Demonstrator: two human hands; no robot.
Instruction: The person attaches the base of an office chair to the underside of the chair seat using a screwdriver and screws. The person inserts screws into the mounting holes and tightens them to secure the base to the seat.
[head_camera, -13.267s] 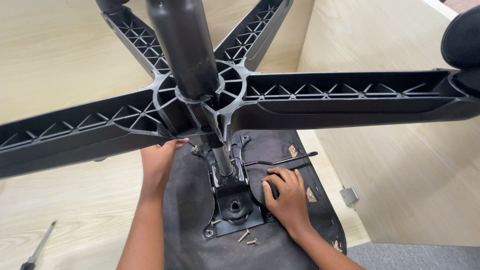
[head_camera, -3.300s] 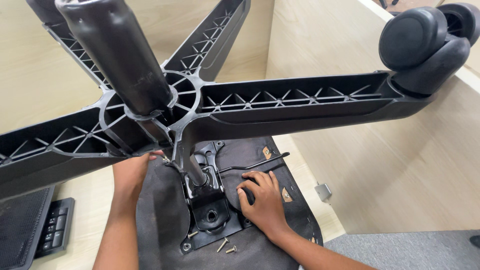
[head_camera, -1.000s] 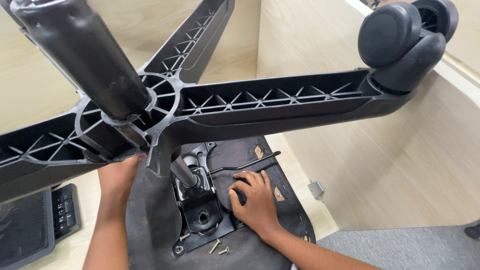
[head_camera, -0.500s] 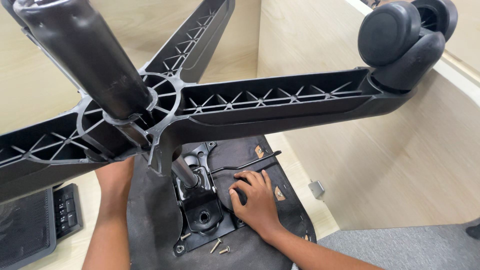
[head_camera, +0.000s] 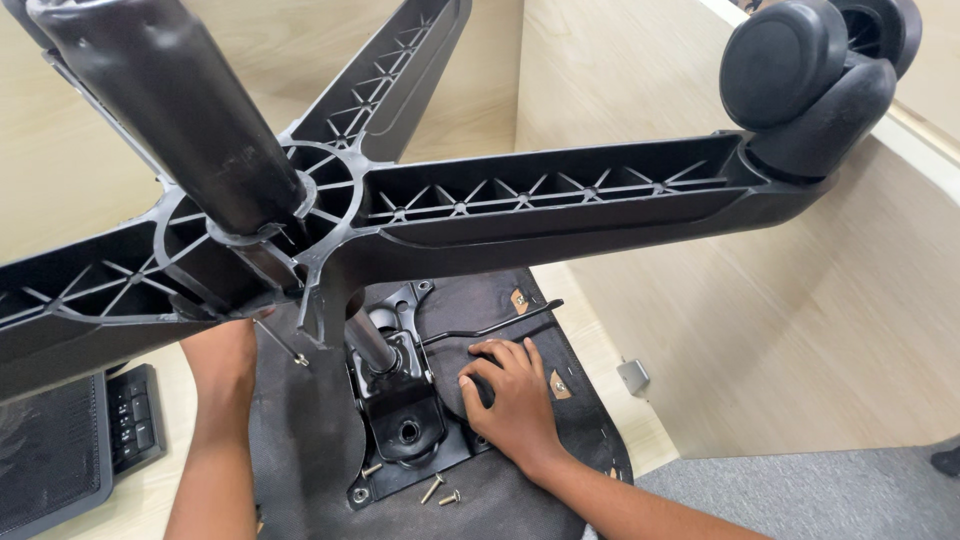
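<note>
A large black five-star chair base (head_camera: 480, 215) fills the upper view, its ribbed underside facing the camera, a thick black column (head_camera: 180, 120) rising at the near left and a twin caster wheel (head_camera: 810, 80) at the far right. Beneath it lies the upturned seat underside (head_camera: 300, 450), covered in dark fabric, resting on a pale wood table (head_camera: 620, 350) between light wood partition walls (head_camera: 800, 330). A black metal mechanism plate (head_camera: 400, 420) is mounted at the seat's centre, with a thin lever rod (head_camera: 490, 328) running right. The right hand (head_camera: 510, 400) rests flat, fingers loosely curled, pressing the plate's right edge beside the lever, gripping nothing. The left hand (head_camera: 225, 355) reaches up under the base hub; its fingers are hidden, so its grip cannot be told. A black keyboard (head_camera: 135, 415) sits at the near left. Loose screws (head_camera: 435, 490) lie near the plate's near edge. The heavy base looks liable to tip onto the hands, and the screws could roll off
</note>
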